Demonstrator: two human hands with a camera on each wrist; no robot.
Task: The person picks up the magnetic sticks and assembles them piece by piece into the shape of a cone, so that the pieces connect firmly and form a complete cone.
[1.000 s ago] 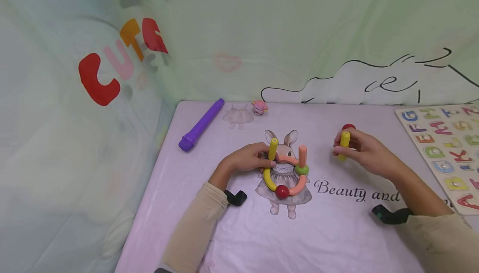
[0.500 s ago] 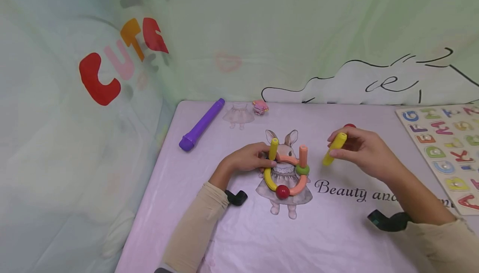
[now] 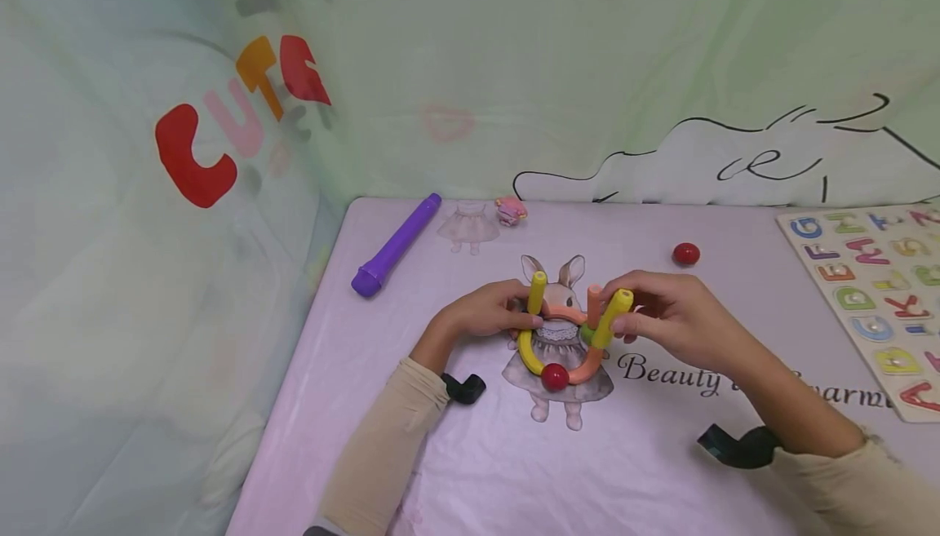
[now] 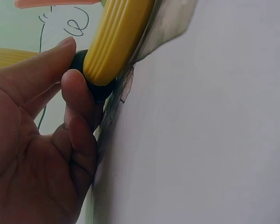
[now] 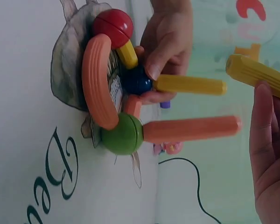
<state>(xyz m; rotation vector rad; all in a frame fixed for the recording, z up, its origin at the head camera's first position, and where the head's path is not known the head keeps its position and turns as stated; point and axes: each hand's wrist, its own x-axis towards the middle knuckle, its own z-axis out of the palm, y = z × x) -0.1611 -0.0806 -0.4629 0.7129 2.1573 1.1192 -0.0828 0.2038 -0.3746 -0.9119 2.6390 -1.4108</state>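
Note:
On the table a ring of curved sticks joined by balls lies partly under my left hand (image 3: 485, 307). Its thumb and fingers grip the dark blue ball (image 5: 136, 80), where a yellow stick (image 5: 191, 85) rises upright. A curved yellow piece (image 4: 116, 42) and a curved orange piece (image 5: 98, 79) meet at the red ball (image 5: 113, 28). From the green ball (image 5: 123, 134) stands an orange stick (image 5: 191, 129). My right hand (image 3: 679, 320) pinches a loose yellow stick (image 3: 613, 317), tilted, beside that orange stick and apart from it in the right wrist view.
A loose red ball (image 3: 686, 254) lies behind my right hand. At the right edge is an alphabet puzzle board (image 3: 840, 279). A purple toy microphone (image 3: 396, 244) and a small pink toy (image 3: 510, 210) lie along the back. Printed cloth walls stand behind and left.
My right hand has moved left with the yellow stick, from near the loose red ball to the ring's right side. The stick has tilted, and the loose ball is uncovered. My left hand stays put.

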